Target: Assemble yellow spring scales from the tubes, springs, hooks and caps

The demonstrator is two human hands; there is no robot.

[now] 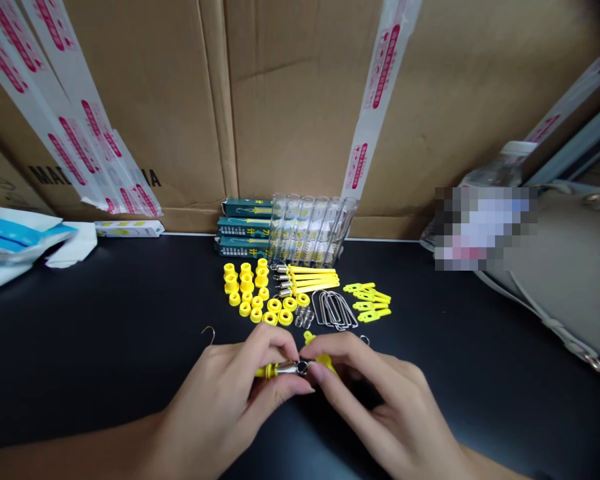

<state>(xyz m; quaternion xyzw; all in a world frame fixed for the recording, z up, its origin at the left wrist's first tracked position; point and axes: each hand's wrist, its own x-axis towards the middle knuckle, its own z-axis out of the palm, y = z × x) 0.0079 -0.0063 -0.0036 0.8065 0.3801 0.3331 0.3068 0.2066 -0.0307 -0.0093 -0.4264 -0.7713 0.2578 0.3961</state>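
My left hand [240, 387] is closed, thumb and fingers pinching a yellow plastic rod with a silvery coil spring [286, 369] at its end. At the spring's looped tip, the thumb and forefinger of my right hand [375, 393] are pressed together. Yellow plastic pieces [326, 362] show just behind the right fingers, partly hidden by them. A thin metal hook [209, 333] sticks up behind my left hand, its lower part hidden. Several yellow rods with springs [307, 280] lie beyond both hands.
Yellow caps and rings [247, 283], small springs [304, 317], bent wire loops [334, 310] and flat yellow tabs [373, 305] lie on the black table [105, 347]. Clear tubes [307, 230] stand before green boxes [243, 228]. A bottle [500, 167] and grey bag [575, 267] are right.
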